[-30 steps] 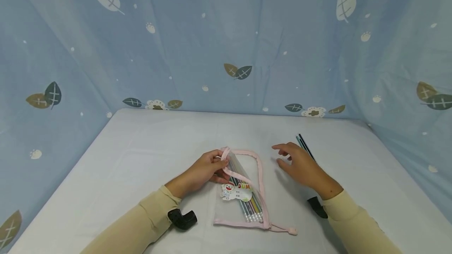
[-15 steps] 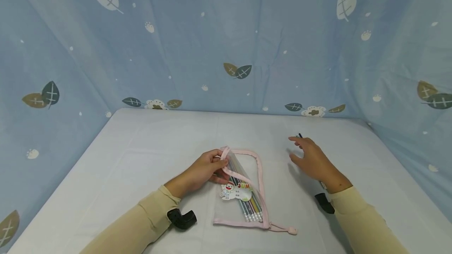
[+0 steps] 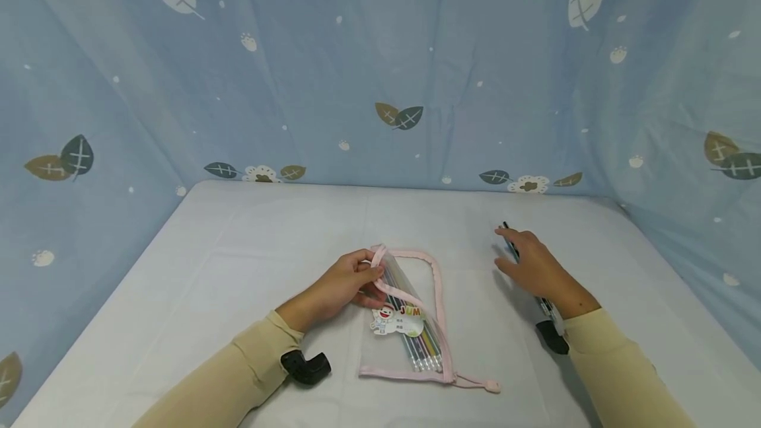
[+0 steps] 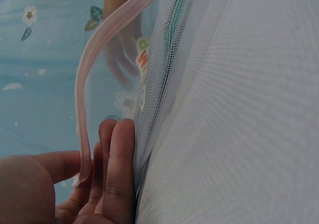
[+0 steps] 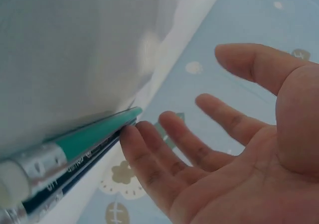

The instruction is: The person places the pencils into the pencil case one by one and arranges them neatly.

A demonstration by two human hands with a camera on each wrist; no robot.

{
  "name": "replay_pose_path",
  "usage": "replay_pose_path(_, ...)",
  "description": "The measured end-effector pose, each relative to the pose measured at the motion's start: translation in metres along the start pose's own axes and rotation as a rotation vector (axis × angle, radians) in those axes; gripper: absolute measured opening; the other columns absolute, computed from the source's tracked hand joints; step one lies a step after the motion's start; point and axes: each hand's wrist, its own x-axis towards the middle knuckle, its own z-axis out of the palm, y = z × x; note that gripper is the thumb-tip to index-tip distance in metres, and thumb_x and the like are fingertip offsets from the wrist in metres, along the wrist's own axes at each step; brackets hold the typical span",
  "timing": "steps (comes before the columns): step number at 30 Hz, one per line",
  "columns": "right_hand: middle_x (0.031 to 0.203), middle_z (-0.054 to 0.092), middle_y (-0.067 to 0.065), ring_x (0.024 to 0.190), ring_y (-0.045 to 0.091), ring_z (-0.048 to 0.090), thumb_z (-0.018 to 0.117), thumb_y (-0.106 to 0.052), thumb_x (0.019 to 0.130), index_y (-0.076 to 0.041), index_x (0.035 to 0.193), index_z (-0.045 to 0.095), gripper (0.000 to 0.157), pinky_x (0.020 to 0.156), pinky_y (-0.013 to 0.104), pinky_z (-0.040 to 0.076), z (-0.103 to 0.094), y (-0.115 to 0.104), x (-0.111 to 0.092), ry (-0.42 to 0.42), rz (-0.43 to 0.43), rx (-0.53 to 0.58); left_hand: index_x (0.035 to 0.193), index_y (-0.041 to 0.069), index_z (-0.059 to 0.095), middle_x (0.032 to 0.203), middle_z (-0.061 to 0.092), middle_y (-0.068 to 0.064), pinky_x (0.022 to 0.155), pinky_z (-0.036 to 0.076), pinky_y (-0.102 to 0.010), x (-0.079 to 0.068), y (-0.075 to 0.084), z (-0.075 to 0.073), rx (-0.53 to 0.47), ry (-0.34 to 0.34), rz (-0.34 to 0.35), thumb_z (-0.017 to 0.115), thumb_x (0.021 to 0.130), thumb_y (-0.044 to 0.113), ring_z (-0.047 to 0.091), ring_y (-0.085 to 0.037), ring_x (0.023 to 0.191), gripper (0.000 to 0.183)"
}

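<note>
Item 1: mesh pouch (image 3: 383, 352), see-through, pink-bordered, flat at the centre of the worktop (image 3: 250, 249); label (image 3: 397, 321) on its face, pull cord (image 3: 475, 384) at its 4 o'clock. Its upper flap is lifted. Judged light, limp and apt to fold; best held by the firmer pink border (image 3: 438, 286).

Item 2: pencils in the pouch (image 3: 425, 351), a slanting bundle, eraser ends toward 5 o'clock.

Item 3: loose pencils (image 5: 102, 127), one green, at least one dark, at the pouch's 2 o'clock, lying from 11 to 5 under the right hand. Judged light, stiff, smooth and liable to roll; best pinched together near mid-length.

Item 4: left hand (image 3: 351, 279), at the pouch's 10 o'clock, thumb and fingers pinching the pink border.

Item 5: right hand (image 3: 532, 266), fingers spread and relaxed, thumb well apart, gripping nothing; whether a fingertip touches the loose pencils cannot be told.

Item 6: leaf-patterned blue cloth (image 3: 333, 78), at 12 o'clock.
</note>
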Motion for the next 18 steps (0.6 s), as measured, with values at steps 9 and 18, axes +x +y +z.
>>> replay_pose_path(9, 0.132, 0.048, 0.035, 0.107, 0.042, 0.056, 0.062, -0.015, 0.097, 0.004, 0.148, 0.038, 0.06, 0.077, 0.048, 0.055, 0.0021, 0.0044, 0.0036, -0.009, 0.026, -0.015, 0.13, -0.003, 0.047, 0.091, 0.065, -0.007, 0.074, 0.064, -0.035, 0.0011, -0.0007, -0.0016, 0.004, -0.004, 0.004, 0.05, 0.106, 0.019, 0.07, -0.018, 0.079, 0.032)
replay_pose_path(18, 0.128, 0.051, 0.033, 0.096, 0.033, 0.056, 0.065, -0.007, 0.093, 0.004, 0.149, 0.036, 0.064, 0.065, 0.033, 0.054, 0.0061, 0.0032, 0.0043, -0.015, 0.061, -0.017, 0.13, -0.002, 0.047, 0.091, 0.065, -0.007, 0.075, 0.064, -0.035, 0.0007, -0.0006, -0.0018, 0.006, -0.004, 0.009, 0.05, 0.106, 0.019, 0.07, -0.019, 0.079, 0.032)
